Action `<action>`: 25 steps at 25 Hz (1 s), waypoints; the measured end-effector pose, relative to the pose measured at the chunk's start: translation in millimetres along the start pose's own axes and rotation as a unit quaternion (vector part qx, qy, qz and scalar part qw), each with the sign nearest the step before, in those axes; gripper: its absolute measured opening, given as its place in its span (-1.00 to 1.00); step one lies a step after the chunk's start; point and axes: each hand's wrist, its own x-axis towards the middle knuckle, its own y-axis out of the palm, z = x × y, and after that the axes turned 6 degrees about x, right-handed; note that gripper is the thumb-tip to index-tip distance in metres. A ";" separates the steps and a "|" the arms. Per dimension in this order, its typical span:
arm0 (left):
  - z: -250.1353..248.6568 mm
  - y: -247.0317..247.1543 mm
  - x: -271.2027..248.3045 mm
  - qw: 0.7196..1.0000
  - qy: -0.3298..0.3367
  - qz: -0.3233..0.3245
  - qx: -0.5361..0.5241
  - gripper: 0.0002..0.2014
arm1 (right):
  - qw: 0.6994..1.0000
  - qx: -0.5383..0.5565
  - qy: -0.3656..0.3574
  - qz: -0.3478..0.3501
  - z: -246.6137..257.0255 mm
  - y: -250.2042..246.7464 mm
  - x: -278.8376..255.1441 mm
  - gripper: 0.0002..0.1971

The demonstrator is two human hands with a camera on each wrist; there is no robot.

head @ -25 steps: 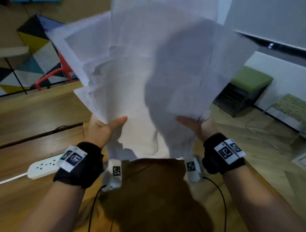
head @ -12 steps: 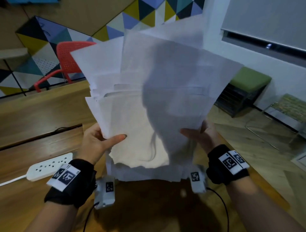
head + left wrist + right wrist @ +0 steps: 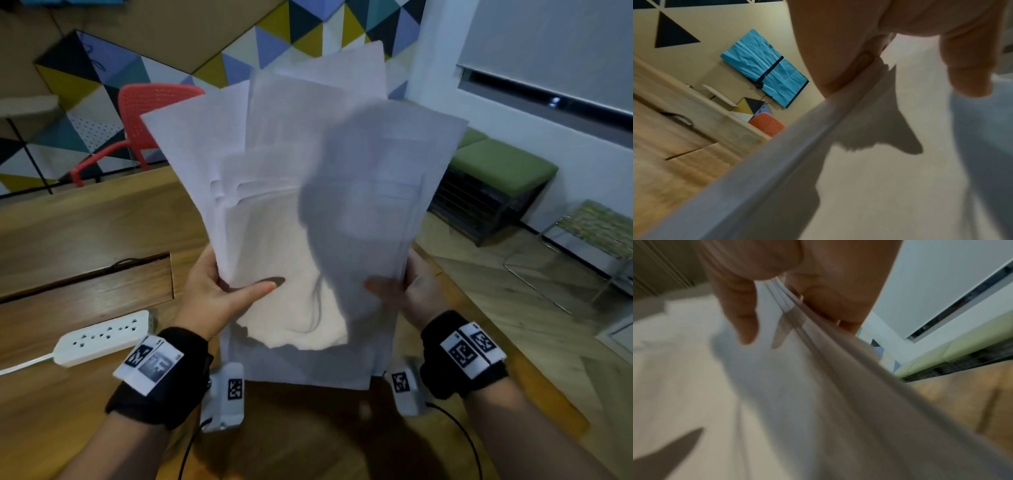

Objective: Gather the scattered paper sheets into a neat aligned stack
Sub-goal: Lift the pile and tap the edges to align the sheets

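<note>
A loose bundle of white paper sheets (image 3: 301, 192) stands nearly upright above the wooden table (image 3: 85, 226), its top edges fanned out and uneven. My left hand (image 3: 219, 294) grips the bundle's left edge, thumb across the front and fingers hidden behind. At the right edge my right hand (image 3: 404, 291) holds the same sheets in the same way. In the left wrist view the thumb presses on the paper sheets (image 3: 890, 162). In the right wrist view the thumb lies on the paper sheets (image 3: 777, 386), whose layered edges show separately.
A white power strip (image 3: 102, 337) lies on the table to the left, beside a cable hatch (image 3: 85, 281). A red chair (image 3: 150, 116) stands behind the table. A green bench (image 3: 496, 178) and a metal-framed stool (image 3: 603, 233) stand on the floor to the right.
The sheets have come down and closer together, the fan narrowing. Both hands dropped slightly and moved inward along the bundle's sides.
</note>
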 end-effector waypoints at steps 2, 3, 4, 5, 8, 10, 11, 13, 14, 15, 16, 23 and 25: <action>-6.0 5.0 4.4 0.999 0.026 -0.007 0.026 -0.49 | 1.000 0.005 -0.030 -0.008 12.7 5.1 4.4 -0.67; -7.8 4.2 6.7 0.999 0.029 -0.011 0.028 -0.53 | 0.999 0.003 -0.045 -0.014 19.0 5.9 5.8 -0.69; -7.4 1.9 8.6 0.999 0.023 -0.013 0.022 -0.56 | 0.998 0.000 -0.052 -0.025 20.4 3.7 6.5 -0.75; -6.8 0.7 8.1 1.000 0.011 -0.009 0.016 -0.59 | 0.998 -0.008 -0.050 -0.033 21.0 1.5 4.5 -0.76; -5.9 3.2 0.1 0.999 0.004 -0.006 0.045 -0.80 | 0.999 -0.042 -0.027 -0.018 17.4 -0.1 -6.1 -0.62; -13.0 6.3 -1.0 0.998 0.030 -0.023 0.042 -0.88 | 0.998 -0.034 -0.045 -0.028 22.6 -3.0 -4.6 -0.62; -17.0 6.2 -0.9 0.999 0.037 -0.022 0.034 -0.86 | 0.998 -0.020 -0.053 -0.031 27.4 -5.2 -3.7 -0.62; -24.3 2.4 -2.8 0.999 0.031 -0.007 0.019 -0.71 | 0.997 0.000 -0.059 -0.043 32.9 -12.2 -6.7 -0.62; -25.8 0.6 -5.2 1.000 0.019 -0.004 0.009 -0.63 | 0.997 0.007 -0.053 -0.050 30.2 -15.9 -9.7 -0.59; -25.9 0.6 -8.5 1.000 0.006 -0.001 -0.001 -0.56 | 0.998 0.012 -0.042 -0.055 29.5 -16.5 -13.7 -0.55; -23.9 2.5 -11.8 1.000 -0.004 0.003 -0.006 -0.54 | 0.998 0.020 -0.029 -0.059 26.6 -15.1 -16.9 -0.48; -24.1 21.8 -11.6 0.999 0.038 -0.012 -0.009 -0.65 | 0.996 -0.009 -0.057 -0.061 38.2 3.9 -24.2 -0.67; -17.4 22.0 -16.2 1.000 0.022 -0.003 -0.002 -0.64 | 0.997 -0.012 -0.044 -0.062 36.7 2.9 -34.0 -0.62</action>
